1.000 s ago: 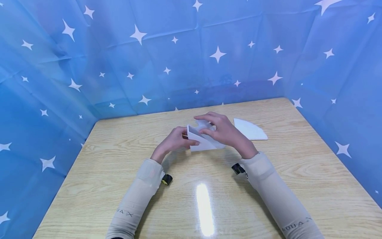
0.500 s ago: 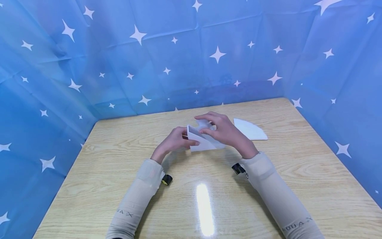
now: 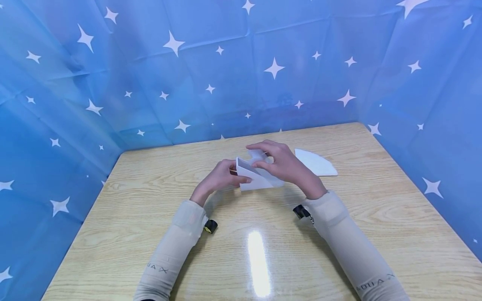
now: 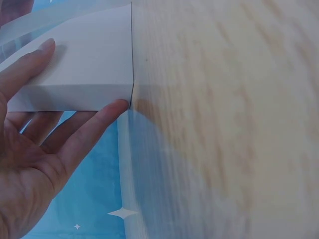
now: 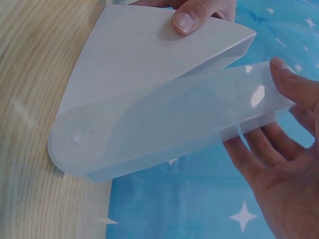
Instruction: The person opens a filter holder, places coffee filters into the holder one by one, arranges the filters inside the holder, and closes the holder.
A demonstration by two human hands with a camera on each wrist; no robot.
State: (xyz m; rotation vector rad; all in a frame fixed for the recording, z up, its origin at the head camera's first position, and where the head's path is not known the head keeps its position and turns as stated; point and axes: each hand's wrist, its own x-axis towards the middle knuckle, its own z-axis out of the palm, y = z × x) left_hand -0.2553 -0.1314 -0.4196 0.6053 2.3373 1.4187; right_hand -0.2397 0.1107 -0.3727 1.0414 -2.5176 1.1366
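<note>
A white fan-shaped case [image 5: 134, 55] with a finely textured side is held above the wooden table. Joined to its narrow corner by a round pivot is a translucent cover [image 5: 164, 119], swung partly out from the case. My left hand [image 3: 222, 175] grips the white case from the left, thumb on its flat face and fingers at its edge and underneath. On the other side, my right hand [image 3: 280, 164] holds the free end of the translucent cover between thumb and fingers. The inside of the case is mostly hidden.
A flat white fan-shaped piece [image 3: 315, 162], perhaps a stack of paper filters, lies on the table behind my right hand. The wooden table [image 3: 150, 163] ends at a blue star-patterned curtain [image 3: 226, 75] at the back and sides.
My right hand has shifted very slightly to the right. The left hand, the case and the white piece on the table look the same.
</note>
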